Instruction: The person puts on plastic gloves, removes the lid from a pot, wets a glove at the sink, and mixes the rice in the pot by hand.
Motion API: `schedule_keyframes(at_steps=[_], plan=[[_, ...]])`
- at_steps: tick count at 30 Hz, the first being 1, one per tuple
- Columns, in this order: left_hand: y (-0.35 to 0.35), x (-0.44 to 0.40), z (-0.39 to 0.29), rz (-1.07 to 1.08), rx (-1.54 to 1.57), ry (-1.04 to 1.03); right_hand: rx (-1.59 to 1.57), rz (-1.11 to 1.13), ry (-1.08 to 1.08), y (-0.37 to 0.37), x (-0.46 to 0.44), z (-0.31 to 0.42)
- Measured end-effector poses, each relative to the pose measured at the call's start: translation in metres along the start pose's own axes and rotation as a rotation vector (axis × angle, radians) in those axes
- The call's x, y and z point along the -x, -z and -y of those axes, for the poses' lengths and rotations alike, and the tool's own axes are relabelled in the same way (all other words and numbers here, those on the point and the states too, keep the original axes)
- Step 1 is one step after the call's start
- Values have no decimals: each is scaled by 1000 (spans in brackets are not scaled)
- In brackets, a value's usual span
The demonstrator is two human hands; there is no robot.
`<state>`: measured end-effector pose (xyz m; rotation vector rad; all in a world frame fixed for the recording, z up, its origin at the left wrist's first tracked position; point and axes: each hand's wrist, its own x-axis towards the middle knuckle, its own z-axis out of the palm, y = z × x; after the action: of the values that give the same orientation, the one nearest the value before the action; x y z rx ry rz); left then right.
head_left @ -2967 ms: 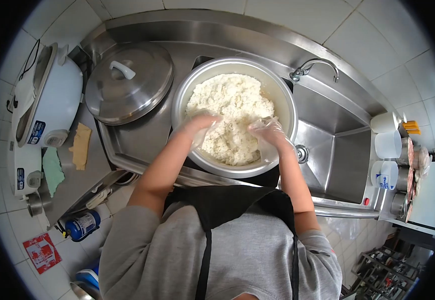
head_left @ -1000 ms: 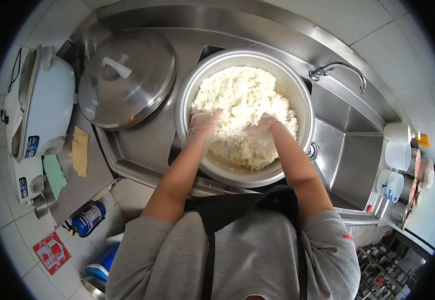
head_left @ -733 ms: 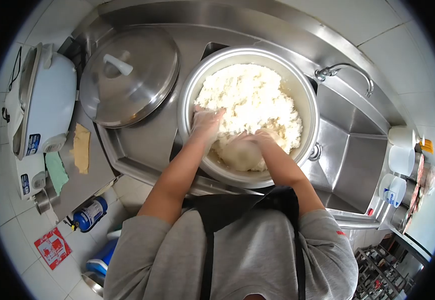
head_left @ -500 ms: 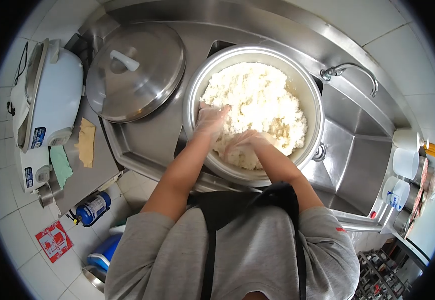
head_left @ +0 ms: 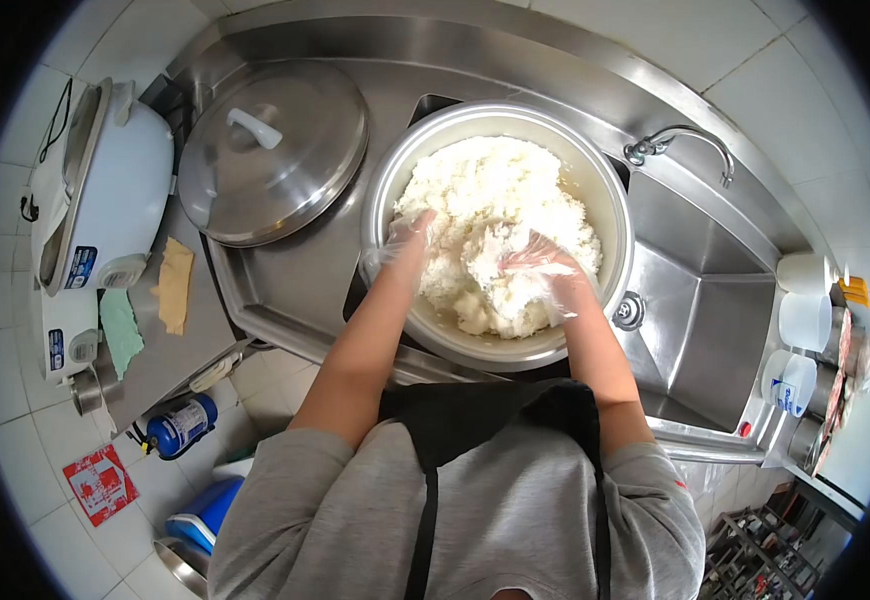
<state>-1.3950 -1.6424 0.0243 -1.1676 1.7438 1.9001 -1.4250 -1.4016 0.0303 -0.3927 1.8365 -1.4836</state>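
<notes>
A large round metal pot (head_left: 618, 235) is heaped with cooked white rice (head_left: 485, 180). Thin clear plastic gloves cover both of my hands. At the pot's left inner side, my left hand (head_left: 410, 243) rests against the edge of the rice, its visible fingers stretched out and nothing seen in them. My right hand (head_left: 550, 268) is over the front right of the rice, its fingers curled round a loose clump of rice. Some fingertips are hidden by the clump and the wrinkled glove.
Left of the pot, a round steel lid (head_left: 300, 180) with a white handle lies on the steel counter. A sink basin (head_left: 720, 320) and a curved tap (head_left: 690, 135) are at the right. White containers (head_left: 805, 320) line the far right; a white cooker (head_left: 120, 190) stands far left.
My right hand has moved right and turned, bringing up a clump of rice. My left hand has shifted slightly left toward the pot's wall. The view has shifted a little.
</notes>
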Motion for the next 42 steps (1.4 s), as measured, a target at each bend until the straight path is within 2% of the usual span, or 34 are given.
schedule_keyframes(at_steps=[3, 5, 7, 9, 11, 12, 13, 15, 17, 19, 21, 22, 23, 24, 27, 28, 31, 32, 35, 38, 41, 42], plan=[[-1, -81, 49, 34, 115, 62, 279, -207, -170, -3, -7, 10], [0, -81, 49, 213, 273, 22, 326, -183, -171, 3, -16, -9], [2, -70, 46, 423, 423, -35, 351, -332, -198, -4, -10, -5], [5, -64, 49, 487, 472, -94, 494, -162, -205, 0, -15, -18], [7, -68, 55, 517, 524, -175, 576, -57, -277, -6, 6, 52], [6, -63, 56, 476, 483, -199, 720, 54, -286, -5, 8, 68], [3, -57, 55, 436, 442, -223, 681, 56, -289, 1, 5, 66], [-5, -34, 34, 239, -5, -400, 605, 56, -295, 22, 0, 59], [-13, 7, -9, -110, -816, -668, 588, -87, -296, 42, -11, 65], [-17, -52, -7, -13, -659, -664, 477, -215, -344, 63, -29, 62], [-24, -72, -16, -16, -807, -608, 376, -446, -329, 67, -48, 55], [-32, -65, -31, -69, -1033, -548, 323, -566, -315, 67, -57, 51], [-41, -59, -41, -125, -1256, -481, 346, -561, -339, 61, -62, 45], [-52, -48, -42, -214, -1291, -455, 369, -556, -362, 51, -66, 38], [-64, -51, -32, -84, -1404, -563, 400, -430, -286, 33, -87, 18], [-63, -43, -35, -56, -1353, -587, 404, -368, -244, 28, -85, 16], [-48, -54, -34, 294, -1228, -929, 279, -201, -305, 20, -61, 12], [-47, -54, -35, 446, -1128, -911, 306, -172, -273, 22, -58, 2], [-53, -39, -25, 707, -960, -607, 321, -142, -311, 22, -30, -2], [-57, -3, -13, 826, -928, -547, 348, -4, -258, 21, -2, 2], [-63, -1, 27, 740, -1003, -490, 336, -14, -172, 18, 8, -46], [-61, 11, 35, 679, -916, -508, 352, -27, -127, 13, 8, -62]])
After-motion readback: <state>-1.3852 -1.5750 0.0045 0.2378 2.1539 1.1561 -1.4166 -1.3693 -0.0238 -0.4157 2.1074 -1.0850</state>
